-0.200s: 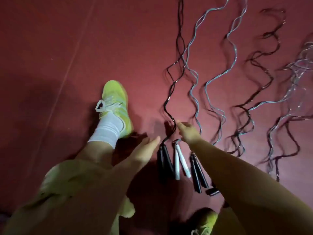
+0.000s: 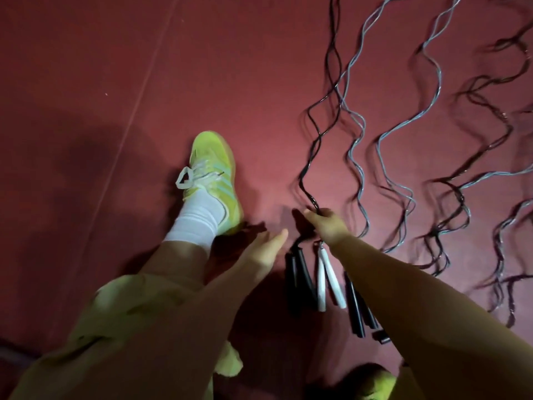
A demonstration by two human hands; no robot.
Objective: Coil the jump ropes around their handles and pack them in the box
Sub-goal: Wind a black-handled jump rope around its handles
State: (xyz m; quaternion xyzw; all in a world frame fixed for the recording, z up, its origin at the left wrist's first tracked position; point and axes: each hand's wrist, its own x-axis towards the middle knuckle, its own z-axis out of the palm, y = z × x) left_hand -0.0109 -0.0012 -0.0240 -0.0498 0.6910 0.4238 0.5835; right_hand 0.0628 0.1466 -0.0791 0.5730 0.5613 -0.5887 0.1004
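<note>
Several jump ropes lie stretched out in wavy lines on the dark red floor. Their handles sit in pairs near me: a black pair [image 2: 298, 277], a white pair [image 2: 327, 277] and another black pair [image 2: 356, 310]. My right hand [image 2: 326, 225] pinches the black rope [image 2: 315, 140] just above the leftmost black handles. My left hand [image 2: 266, 249] hovers flat with fingers apart, just left of those handles, holding nothing. Grey ropes [image 2: 386, 134] and more black ropes [image 2: 473, 180] run away to the right. No box is in view.
My left foot in a yellow-green shoe [image 2: 215, 174] with a white sock rests on the floor left of the handles. The other yellow-green shoe [image 2: 375, 381] shows at the bottom edge. A faint seam line [image 2: 135, 111] crosses the floor on the left.
My right hand has shifted slightly left and closed on the black rope above its handles. My left hand has stayed near the handles.
</note>
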